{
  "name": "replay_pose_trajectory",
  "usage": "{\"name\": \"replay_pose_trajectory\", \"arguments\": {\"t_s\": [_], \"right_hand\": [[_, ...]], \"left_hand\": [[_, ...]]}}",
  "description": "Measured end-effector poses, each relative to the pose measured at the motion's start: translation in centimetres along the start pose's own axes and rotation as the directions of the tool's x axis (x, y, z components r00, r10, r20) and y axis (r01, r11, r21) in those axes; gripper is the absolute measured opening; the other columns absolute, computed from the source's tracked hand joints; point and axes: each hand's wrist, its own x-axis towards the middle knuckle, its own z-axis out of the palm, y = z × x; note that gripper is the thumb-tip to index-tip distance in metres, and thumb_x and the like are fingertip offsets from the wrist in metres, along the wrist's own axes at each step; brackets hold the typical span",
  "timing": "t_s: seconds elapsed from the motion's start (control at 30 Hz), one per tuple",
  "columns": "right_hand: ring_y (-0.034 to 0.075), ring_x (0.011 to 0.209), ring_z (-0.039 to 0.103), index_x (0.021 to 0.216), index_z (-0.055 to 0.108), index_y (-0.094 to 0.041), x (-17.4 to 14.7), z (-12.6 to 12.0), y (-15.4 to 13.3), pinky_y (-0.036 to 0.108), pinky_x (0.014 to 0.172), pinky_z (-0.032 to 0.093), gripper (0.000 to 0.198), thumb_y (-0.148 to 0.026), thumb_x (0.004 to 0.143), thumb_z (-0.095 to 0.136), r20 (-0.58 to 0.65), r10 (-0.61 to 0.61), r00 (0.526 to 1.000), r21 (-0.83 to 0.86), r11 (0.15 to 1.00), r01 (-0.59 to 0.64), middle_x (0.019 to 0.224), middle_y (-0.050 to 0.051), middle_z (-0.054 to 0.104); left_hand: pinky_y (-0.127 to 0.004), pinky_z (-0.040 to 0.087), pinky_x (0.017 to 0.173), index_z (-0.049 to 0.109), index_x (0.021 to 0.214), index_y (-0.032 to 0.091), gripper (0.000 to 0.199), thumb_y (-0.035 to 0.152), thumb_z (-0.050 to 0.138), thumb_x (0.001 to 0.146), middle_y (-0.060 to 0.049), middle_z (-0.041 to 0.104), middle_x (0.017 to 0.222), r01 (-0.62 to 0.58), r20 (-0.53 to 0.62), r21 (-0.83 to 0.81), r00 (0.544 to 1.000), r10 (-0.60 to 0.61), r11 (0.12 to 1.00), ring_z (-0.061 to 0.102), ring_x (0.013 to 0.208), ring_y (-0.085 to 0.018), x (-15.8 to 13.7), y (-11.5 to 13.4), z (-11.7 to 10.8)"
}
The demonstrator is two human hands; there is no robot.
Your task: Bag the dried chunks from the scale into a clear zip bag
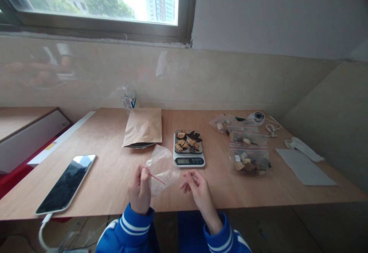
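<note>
My left hand pinches a clear zip bag with a red seal line by its edge, over the front of the table. To the right of the bag, my right hand hangs with loosely curled fingers apart from one another, and nothing shows in it. Just beyond the hands stands a white digital kitchen scale, its display unreadable. Dried brown and dark pieces lie on its pan. Behind the bag, a brown kraft pouch lies with its dark mouth facing me.
Several zip bags of dried pieces lie to the right, near a white roll-shaped object. A white sheet and white cloth are farther right. At left is a cabled phone; a plastic bottle stands behind.
</note>
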Motion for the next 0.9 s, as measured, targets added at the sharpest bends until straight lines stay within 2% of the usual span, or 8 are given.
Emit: {"name": "replay_pose_trajectory", "arguments": {"t_s": [0.07,0.17,0.27,0.33,0.43,0.57,0.73,0.9], "right_hand": [[0.013,0.054,0.055,0.083,0.056,-0.018,0.3,-1.8,-0.5,0.025,0.053,0.044,0.037,-0.054,0.086,0.048,-0.027,-0.025,0.999,-0.062,0.998,0.023,0.064,0.003,0.064],[0.018,0.080,0.060,0.092,0.059,-0.018,2.0,-3.7,-1.7,0.031,0.071,0.049,0.037,-0.051,0.089,0.042,-0.150,-0.194,0.970,-0.279,0.949,0.146,0.089,0.009,0.066],[0.026,0.116,0.049,0.110,0.056,-0.020,5.3,-4.6,-2.2,0.044,0.096,0.040,0.039,-0.049,0.087,0.045,-0.166,-0.436,0.885,-0.582,0.767,0.269,0.120,0.014,0.055],[0.030,0.129,0.035,0.123,0.049,-0.018,7.7,-4.9,-1.9,0.050,0.103,0.033,0.051,-0.051,0.084,0.048,-0.102,-0.500,0.860,-0.716,0.637,0.286,0.134,0.017,0.042],[0.032,0.136,0.023,0.136,0.035,-0.016,10.2,-5.2,-0.8,0.053,0.106,0.029,0.067,-0.053,0.082,0.050,-0.010,-0.433,0.901,-0.807,0.536,0.248,0.145,0.020,0.027],[0.031,0.140,0.015,0.142,0.023,-0.015,11.2,-5.3,0.2,0.052,0.108,0.025,0.076,-0.053,0.082,0.050,0.057,-0.366,0.929,-0.857,0.460,0.234,0.148,0.020,0.021],[0.031,0.140,0.014,0.144,0.023,-0.018,11.6,-5.2,0.0,0.053,0.109,0.023,0.075,-0.052,0.083,0.049,0.094,-0.339,0.936,-0.873,0.425,0.241,0.150,0.018,0.019],[0.030,0.136,0.024,0.135,0.042,-0.027,12.4,-5.4,-0.3,0.050,0.106,0.027,0.054,-0.048,0.086,0.048,0.192,-0.318,0.928,-0.867,0.389,0.312,0.146,0.011,0.032]], "left_hand": [[-0.020,0.031,0.042,0.037,0.055,0.020,0.035,0.035,0.043,0.087,0.006,0.036,0.044,0.021,-0.123,-0.048,0.992,-0.027,0.999,0.036,0.042,-0.009,1.5,0.4,0.2],[-0.019,0.030,0.043,0.035,0.054,0.020,0.036,0.035,0.045,0.086,0.007,0.034,0.042,0.003,-0.137,-0.071,0.990,-0.012,0.997,0.034,0.042,-0.008,3.4,0.5,1.6],[-0.019,0.030,0.045,0.034,0.055,0.020,0.035,0.033,0.044,0.086,0.008,0.032,0.044,-0.062,-0.188,-0.030,0.981,0.056,0.998,0.033,0.042,-0.007,4.0,-0.7,4.1],[-0.019,0.029,0.045,0.033,0.053,0.020,0.035,0.030,0.046,0.084,0.008,0.029,0.045,-0.163,-0.211,0.066,0.962,0.174,0.984,0.031,0.041,-0.007,3.8,-1.9,5.6],[-0.019,0.027,0.042,0.035,0.052,0.019,0.033,0.027,0.049,0.081,0.008,0.028,0.043,-0.299,-0.151,0.185,0.933,0.327,0.936,0.029,0.038,-0.005,3.1,-3.5,6.6],[-0.018,0.026,0.040,0.036,0.052,0.019,0.032,0.022,0.048,0.082,0.008,0.028,0.042,-0.359,-0.152,0.219,0.906,0.395,0.907,0.028,0.036,-0.005,2.8,-4.1,6.5],[-0.018,0.025,0.040,0.035,0.052,0.019,0.032,0.023,0.047,0.082,0.008,0.027,0.042,-0.328,-0.190,0.218,0.910,0.369,0.919,0.027,0.036,-0.005,3.0,-4.1,6.4],[-0.019,0.025,0.041,0.034,0.051,0.019,0.034,0.030,0.043,0.082,0.008,0.027,0.041,-0.224,-0.164,0.215,0.951,0.261,0.951,0.027,0.037,-0.005,3.0,-3.9,6.4]]}}
